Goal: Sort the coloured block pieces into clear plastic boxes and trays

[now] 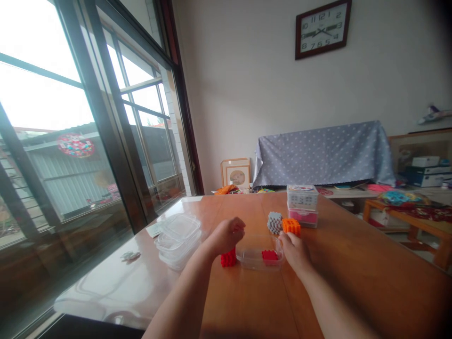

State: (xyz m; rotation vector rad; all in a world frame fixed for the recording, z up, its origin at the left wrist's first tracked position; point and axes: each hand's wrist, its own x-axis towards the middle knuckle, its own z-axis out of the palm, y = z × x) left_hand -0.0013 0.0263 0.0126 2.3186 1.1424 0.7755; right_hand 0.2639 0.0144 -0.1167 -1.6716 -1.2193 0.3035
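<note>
A clear plastic container (247, 258) stands on the table, with a red toothed piece (270, 255) inside it at the right. My right hand (295, 250) is at the container's right rim, fingers closed and seemingly pinching the edge. Just left of the container is a stack of red toothed pieces (229, 258), partly covered by my left hand (229, 235). The left fingers are curled together above it; whether they hold anything is hidden. Close behind my right hand stand an orange toothed stack (291, 226) and a grey toothed stack (274, 222).
Clear plastic containers and lids (178, 240) are stacked at the left. A small clear plastic item (130, 256) lies nearer the window. Two stacked boxes (302, 207), the lower one pink inside, stand at the back right of the wooden table (353, 273).
</note>
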